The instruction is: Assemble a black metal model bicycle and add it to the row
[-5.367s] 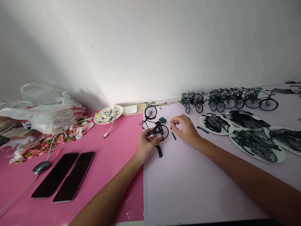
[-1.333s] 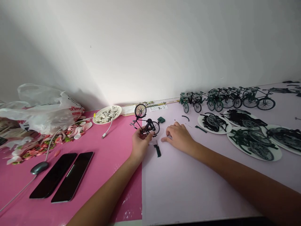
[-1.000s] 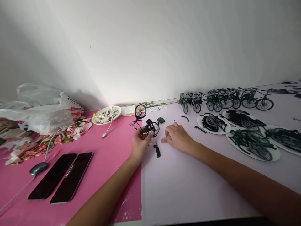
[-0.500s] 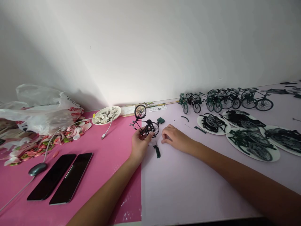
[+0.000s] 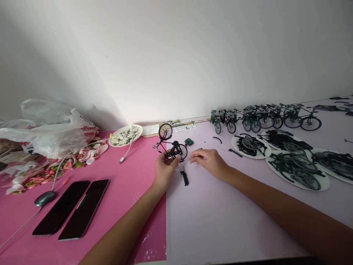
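My left hand point(image 5: 164, 170) grips a small black model bicycle point(image 5: 170, 142) by its rear wheel and holds it upright over the seam between the pink mat and the pale mat. My right hand point(image 5: 207, 161) rests just right of the bicycle with thumb and fingers pinched on something thin that I cannot make out. A dark screwdriver-like tool point(image 5: 184, 177) lies on the pale mat below both hands. A small green part point(image 5: 189, 141) sits just behind the bicycle.
A row of finished green model bicycles point(image 5: 264, 117) stands at the back right, with white plates of bicycle parts point(image 5: 299, 169) before them. On the pink mat lie two dark phones point(image 5: 72, 212), a mouse point(image 5: 43, 198), a dish of small parts point(image 5: 125, 134) and a plastic bag point(image 5: 49, 127).
My right hand put down the dark tool, slid left along the mat and pinched up something small beside the bicycle. My left hand carried the bicycle a little left.
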`<state>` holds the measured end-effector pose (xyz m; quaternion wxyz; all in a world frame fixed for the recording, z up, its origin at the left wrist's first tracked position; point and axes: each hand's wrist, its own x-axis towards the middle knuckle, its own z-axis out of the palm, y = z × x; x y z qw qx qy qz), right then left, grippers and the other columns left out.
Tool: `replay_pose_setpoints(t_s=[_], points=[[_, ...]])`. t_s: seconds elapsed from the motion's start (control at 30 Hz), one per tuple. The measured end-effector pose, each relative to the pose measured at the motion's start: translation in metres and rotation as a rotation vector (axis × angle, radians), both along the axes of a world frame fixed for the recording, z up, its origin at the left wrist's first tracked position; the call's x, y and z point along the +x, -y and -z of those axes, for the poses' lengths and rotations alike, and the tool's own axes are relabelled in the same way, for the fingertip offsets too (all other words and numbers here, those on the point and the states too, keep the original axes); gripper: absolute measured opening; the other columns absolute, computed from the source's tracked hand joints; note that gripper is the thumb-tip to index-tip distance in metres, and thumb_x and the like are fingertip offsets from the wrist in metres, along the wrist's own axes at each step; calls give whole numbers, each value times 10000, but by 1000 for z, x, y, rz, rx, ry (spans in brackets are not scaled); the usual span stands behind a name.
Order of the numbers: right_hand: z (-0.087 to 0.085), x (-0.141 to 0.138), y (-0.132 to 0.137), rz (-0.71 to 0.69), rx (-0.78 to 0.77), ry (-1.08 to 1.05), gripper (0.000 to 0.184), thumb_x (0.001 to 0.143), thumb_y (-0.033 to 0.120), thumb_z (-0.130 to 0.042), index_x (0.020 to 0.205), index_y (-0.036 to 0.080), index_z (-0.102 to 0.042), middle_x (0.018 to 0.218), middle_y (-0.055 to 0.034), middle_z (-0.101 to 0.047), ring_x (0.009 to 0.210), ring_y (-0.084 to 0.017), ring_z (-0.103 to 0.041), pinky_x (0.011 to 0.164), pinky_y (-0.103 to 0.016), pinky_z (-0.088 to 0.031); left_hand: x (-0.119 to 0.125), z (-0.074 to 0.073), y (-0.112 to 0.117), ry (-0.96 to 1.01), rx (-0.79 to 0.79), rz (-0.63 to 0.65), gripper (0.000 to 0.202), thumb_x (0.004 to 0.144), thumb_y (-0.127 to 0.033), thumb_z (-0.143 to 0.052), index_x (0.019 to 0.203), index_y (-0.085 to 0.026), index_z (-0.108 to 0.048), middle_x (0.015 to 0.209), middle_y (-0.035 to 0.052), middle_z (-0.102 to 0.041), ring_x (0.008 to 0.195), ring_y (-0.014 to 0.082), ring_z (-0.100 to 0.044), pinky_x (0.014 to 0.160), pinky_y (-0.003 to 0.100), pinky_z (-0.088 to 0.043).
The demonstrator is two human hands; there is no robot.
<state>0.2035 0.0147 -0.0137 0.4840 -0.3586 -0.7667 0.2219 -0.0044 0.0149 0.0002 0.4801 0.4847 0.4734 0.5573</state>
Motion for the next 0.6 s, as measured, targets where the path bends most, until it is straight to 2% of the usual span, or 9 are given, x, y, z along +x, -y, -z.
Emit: replay_pose_setpoints(t_s=[0.1,0.2,0.37,0.6], points=[[-1,-1,0,58,149,42,196,959,363,-730,820,225,-736,761,-3,-778,617,-141,-675,611,-258,-548,0,-1,1,-10,10,19,514,653,-365,-897,1055,-145,-665,955,83,-760,734,159,-695,661,265,-558],[-1,-3,0,101,252,61,246,952,401,-744,794,214,-725,747,-16,-767,605,-136,-645,613,-256,-525,1,-1,3,-23,23,50,514,668,-364,-892,1078,-150,-668,989,92,-765,773,178,-720,689,280,-574],[-1,-4,2,141,246,108,285,972,441,-709,807,210,-727,758,-31,-769,604,-148,-642,602,-270,-510,3,2,6,-60,36,115,505,697,-353,-878,1113,-156,-670,1033,101,-756,818,189,-727,692,281,-583],[-1,-3,1,176,294,159,274,990,394,-692,794,206,-725,747,-32,-753,636,-157,-655,618,-278,-508,5,2,9,-80,44,138,465,720,-340,-862,1107,-160,-677,1035,103,-757,830,188,-724,722,287,-581]])
